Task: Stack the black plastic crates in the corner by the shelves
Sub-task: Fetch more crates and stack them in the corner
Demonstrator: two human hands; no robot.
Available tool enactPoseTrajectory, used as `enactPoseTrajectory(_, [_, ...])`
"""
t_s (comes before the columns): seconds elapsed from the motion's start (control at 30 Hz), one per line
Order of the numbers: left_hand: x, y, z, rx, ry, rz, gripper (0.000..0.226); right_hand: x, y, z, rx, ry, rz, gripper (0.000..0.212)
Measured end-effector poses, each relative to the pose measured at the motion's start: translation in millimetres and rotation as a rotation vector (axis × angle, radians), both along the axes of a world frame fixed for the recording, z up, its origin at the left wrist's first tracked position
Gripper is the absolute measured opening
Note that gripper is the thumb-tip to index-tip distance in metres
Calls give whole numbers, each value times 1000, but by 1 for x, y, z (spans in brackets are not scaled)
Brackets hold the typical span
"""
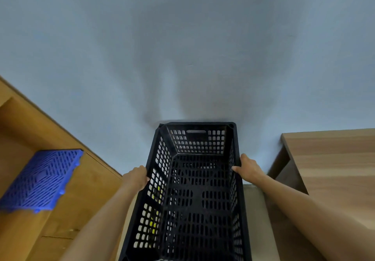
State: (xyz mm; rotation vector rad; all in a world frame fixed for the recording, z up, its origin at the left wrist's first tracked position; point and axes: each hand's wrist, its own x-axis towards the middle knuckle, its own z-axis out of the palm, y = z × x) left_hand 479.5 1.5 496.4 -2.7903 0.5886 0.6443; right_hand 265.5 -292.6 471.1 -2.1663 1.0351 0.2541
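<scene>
A black perforated plastic crate fills the lower middle of the head view, its far end close to the pale wall. It is empty; through its grid floor I see more black lattice beneath, maybe another crate, though I cannot tell for sure. My left hand grips the crate's left rim, fingers curled over the edge. My right hand grips the right rim opposite it. Something yellow shows through the holes in the left wall.
Wooden shelves stand at the left, with a blue plastic grid panel lying on one shelf. A wooden table stands at the right, close to the crate. The pale wall lies straight ahead.
</scene>
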Motion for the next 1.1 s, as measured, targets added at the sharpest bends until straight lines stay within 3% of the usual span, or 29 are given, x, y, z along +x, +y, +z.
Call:
enactPoseTrajectory(0.2, [39, -2, -3, -7, 168, 30, 27, 30, -4, -2, -21, 74, -18, 37])
enactPoseTrajectory(0.47, [57, 1, -2, -98, 369, 63, 24, 36, -1, 3, -98, 153, -57, 25])
enactPoseTrajectory(0.6, [61, 9, -2, -180, 455, 51, 21, 40, 11, 4, -197, 201, -77, 35])
enactPoseTrajectory(0.87, [55, 35, 3, -309, 504, 92, 17, 66, 32, 9, -271, 202, -81, 33])
enactPoseTrajectory(1.1, [53, 47, -12, -338, 417, 23, 16, 58, 39, 10, -254, 245, -97, 31])
